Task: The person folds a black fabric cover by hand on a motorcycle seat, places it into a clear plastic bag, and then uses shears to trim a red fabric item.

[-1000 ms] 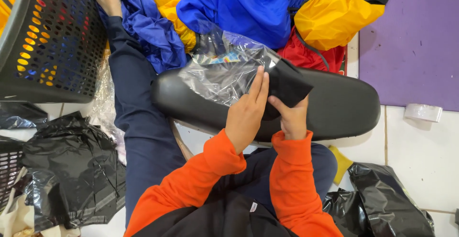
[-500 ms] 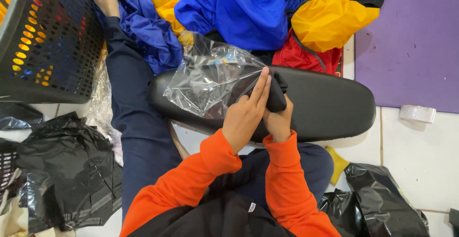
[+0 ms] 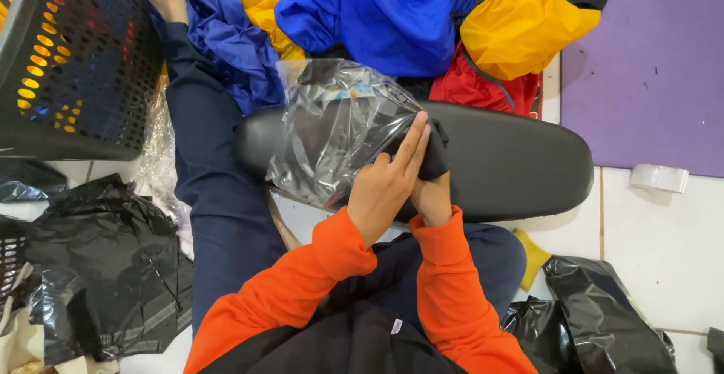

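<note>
Here, at the frame's centre, both the left hand [image 3: 386, 187] and right hand [image 3: 433, 199] grasp a folded black cloth [image 3: 431, 152] half inside a crinkled clear plastic bag [image 3: 332, 136] on the black padded seat [image 3: 520, 163]; pushed hard, the thin film could tear.

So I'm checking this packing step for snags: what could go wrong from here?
The thin clear bag could tear or slip as both hands, left hand and right hand, press the folded black cloth into its mouth. The cloth may bunch at the opening. The smooth black seat underneath could let the bag slide.
</note>
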